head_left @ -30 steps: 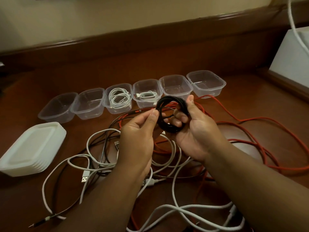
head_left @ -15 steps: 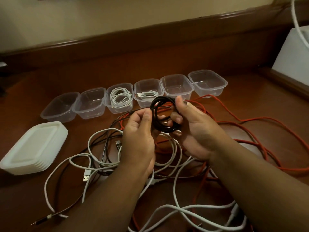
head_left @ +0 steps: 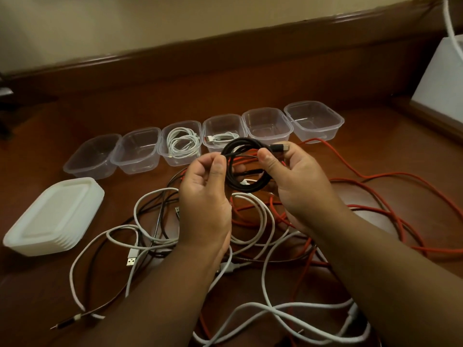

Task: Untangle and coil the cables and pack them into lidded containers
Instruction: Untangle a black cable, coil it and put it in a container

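Observation:
A black cable coil [head_left: 246, 187] hangs between both hands above the tangle. My left hand [head_left: 204, 196] pinches the coil's left side between thumb and fingers. My right hand [head_left: 298, 181] grips its right side, with the black plug end [head_left: 278, 148] sticking out over the fingers. Behind them stands a row of several clear containers; one [head_left: 181, 144] holds a coiled white cable, the one beside it [head_left: 221, 135] holds a smaller white cable, and the others [head_left: 267, 126] are empty. White cables [head_left: 250, 216] and a long red cable [head_left: 375, 211] lie tangled on the table.
A stack of white lids [head_left: 53, 216] sits at the left on the brown wooden table [head_left: 150, 101]. A white box [head_left: 443, 78] stands at the far right, with a white cord [head_left: 449, 18] hanging above it. A raised wooden ledge runs along the back.
The black coil has turned flatter toward me and shifted slightly left. The plug end now shows above my right fingers. Both hands stay on the coil.

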The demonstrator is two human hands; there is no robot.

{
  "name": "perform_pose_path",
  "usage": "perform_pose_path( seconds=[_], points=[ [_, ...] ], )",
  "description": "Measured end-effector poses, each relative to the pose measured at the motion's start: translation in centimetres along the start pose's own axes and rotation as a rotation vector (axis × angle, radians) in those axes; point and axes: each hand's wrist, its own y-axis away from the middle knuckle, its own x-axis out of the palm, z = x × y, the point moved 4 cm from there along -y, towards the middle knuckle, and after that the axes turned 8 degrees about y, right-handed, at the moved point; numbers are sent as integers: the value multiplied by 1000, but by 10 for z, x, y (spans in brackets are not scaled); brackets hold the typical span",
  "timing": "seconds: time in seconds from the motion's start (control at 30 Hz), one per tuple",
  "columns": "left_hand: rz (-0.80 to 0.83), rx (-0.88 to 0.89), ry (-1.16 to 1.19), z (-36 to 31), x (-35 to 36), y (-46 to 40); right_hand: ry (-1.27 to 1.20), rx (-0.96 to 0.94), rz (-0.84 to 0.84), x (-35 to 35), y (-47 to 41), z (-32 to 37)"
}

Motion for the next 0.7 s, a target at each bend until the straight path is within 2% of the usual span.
perform_pose_path(
  seconds=[0.2,0.33,0.43,0.57,0.7],
  points=[
    [-25,-114,27,7,-4,-5,-101,51,-3,-1,-2,-3],
    [-52,-223,-58,15,-8,-5,-86,41,7,1,-2,-4],
    [-53,-215,-90,14,-7,-4,-99,75,25,3,-3,-6],
    [80,-147,-279,10,-4,-2,-116,116,26,1,-5,-9],
    [203,-246,-438,15,-6,-2,19,157,68,0,-6,-10]
  ],
)
